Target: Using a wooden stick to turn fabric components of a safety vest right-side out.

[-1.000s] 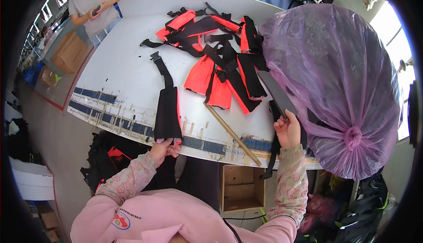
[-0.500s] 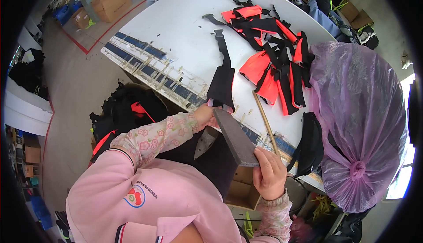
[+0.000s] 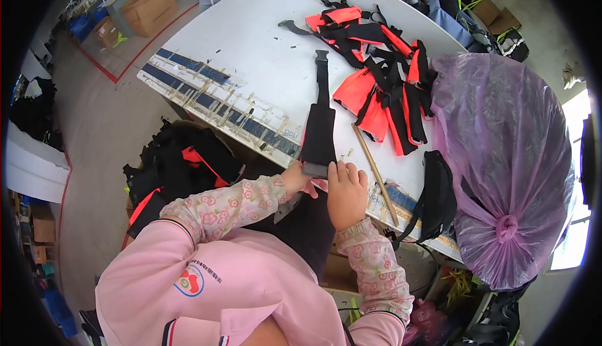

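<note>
A black fabric sleeve with a webbing strap and a buckle lies across the table's front edge, its mouth toward me. The dark grey foam pad sits at that mouth with only a short end showing; the rest is hidden, apparently inside. My left hand is closed on the sleeve's left corner by the mouth. My right hand presses on the pad's right end, fingers together and bent over it. Under my left hand a grey metal plate is partly visible.
Black and orange strapped pieces are heaped at the table's back right. A wooden stick and a black pouch lie right of my hands, beside a big purple plastic bag. More black pieces fill a container at left.
The foam pad, mostly outside and tilted toward me before, has gone up to the sleeve with only its end showing. My right hand has moved up and left. The strap lies straighter.
</note>
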Available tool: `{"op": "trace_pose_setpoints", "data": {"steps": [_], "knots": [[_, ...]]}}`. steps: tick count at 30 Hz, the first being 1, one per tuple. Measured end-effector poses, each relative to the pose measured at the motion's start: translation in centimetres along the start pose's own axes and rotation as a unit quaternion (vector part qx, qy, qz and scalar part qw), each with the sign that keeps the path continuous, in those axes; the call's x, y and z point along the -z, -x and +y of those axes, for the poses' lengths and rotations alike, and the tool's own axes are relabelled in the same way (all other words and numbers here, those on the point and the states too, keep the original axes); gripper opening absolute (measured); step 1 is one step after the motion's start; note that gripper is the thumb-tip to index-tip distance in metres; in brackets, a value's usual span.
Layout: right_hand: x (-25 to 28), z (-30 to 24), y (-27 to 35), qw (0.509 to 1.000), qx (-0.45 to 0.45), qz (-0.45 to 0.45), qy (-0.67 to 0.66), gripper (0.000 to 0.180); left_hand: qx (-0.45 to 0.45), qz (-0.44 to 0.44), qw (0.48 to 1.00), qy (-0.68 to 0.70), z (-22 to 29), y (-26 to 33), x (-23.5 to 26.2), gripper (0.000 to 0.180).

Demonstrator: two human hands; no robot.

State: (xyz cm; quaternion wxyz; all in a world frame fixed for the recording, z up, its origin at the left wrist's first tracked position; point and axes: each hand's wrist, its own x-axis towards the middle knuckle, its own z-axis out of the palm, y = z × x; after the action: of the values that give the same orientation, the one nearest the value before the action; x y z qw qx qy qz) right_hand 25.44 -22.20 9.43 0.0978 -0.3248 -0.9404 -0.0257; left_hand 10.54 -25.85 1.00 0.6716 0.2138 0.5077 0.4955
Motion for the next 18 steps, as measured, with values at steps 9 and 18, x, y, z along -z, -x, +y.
{"op": "trace_pose_setpoints", "data": {"steps": [9, 18], "knots": [[-5.9, -2.5, 1.1, 0.997, 0.013, 0.029, -0.071, 0.033, -0.037, 0.019, 0.998, -0.048, -1.4, -0.2, -0.3, 0.017], [-8.7, -0.5, -0.9, 0.969, -0.009, -0.179, -0.173, 0.015, 0.006, -0.014, 1.000, 0.005, -4.1, -0.6, 0.8, 0.023]]}}
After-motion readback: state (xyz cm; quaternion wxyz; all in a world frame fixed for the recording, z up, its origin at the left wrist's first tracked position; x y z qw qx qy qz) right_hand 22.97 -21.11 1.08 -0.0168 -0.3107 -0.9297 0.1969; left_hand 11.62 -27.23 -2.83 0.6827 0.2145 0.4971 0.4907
